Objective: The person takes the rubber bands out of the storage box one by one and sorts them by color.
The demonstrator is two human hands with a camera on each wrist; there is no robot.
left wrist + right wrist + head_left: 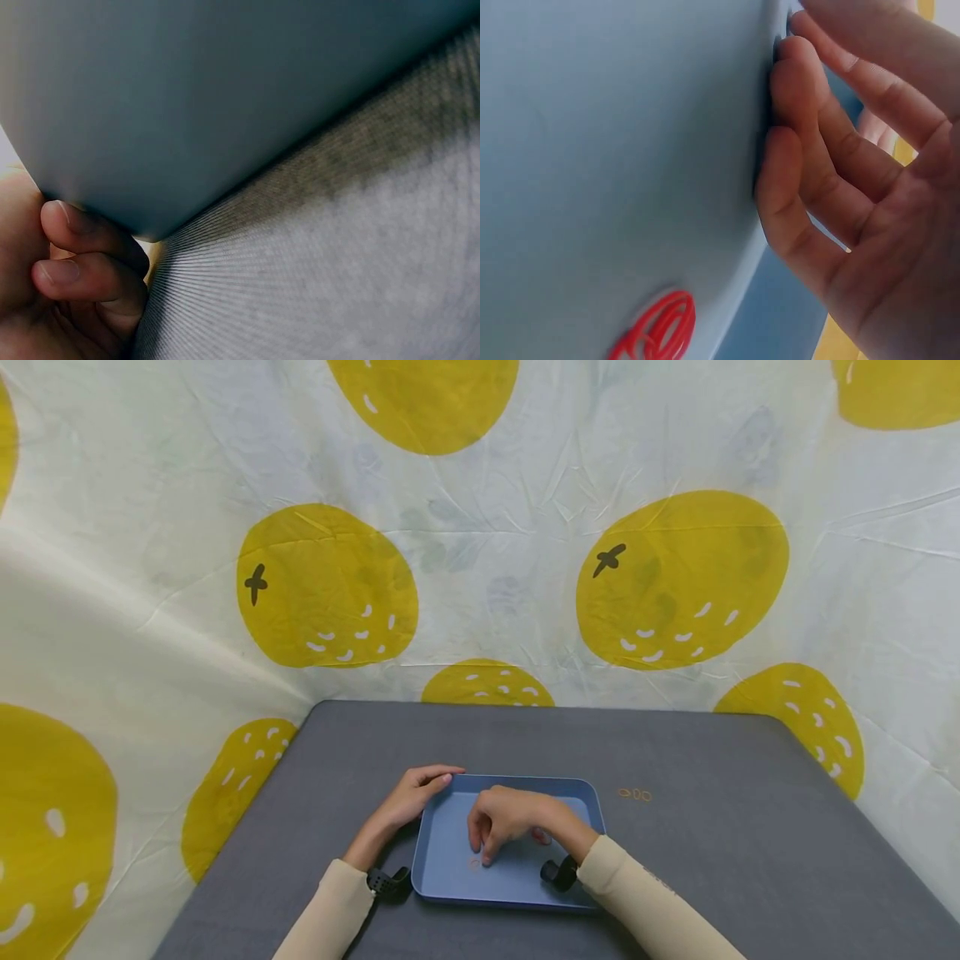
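A shallow blue tray (442,839) lies on the grey table. My left hand (411,795) grips its back left corner; in the left wrist view, curled fingers (94,274) sit against the tray's outer side (225,97). Over the tray's middle, my right hand (506,817) reaches down with bent fingers, the fingertips at the tray floor. Right beside its thumb and index finger lies a small pale orange rubber band (474,863). The right wrist view shows the bent fingers (784,172) touching the floor and a small bunch of red rubber bands (664,330) lying on it.
To the right of the tray, three orange rubber bands (636,794) lie in a row on the table (720,827). A white cloth with yellow fruit prints (495,602) hangs behind and beside the table.
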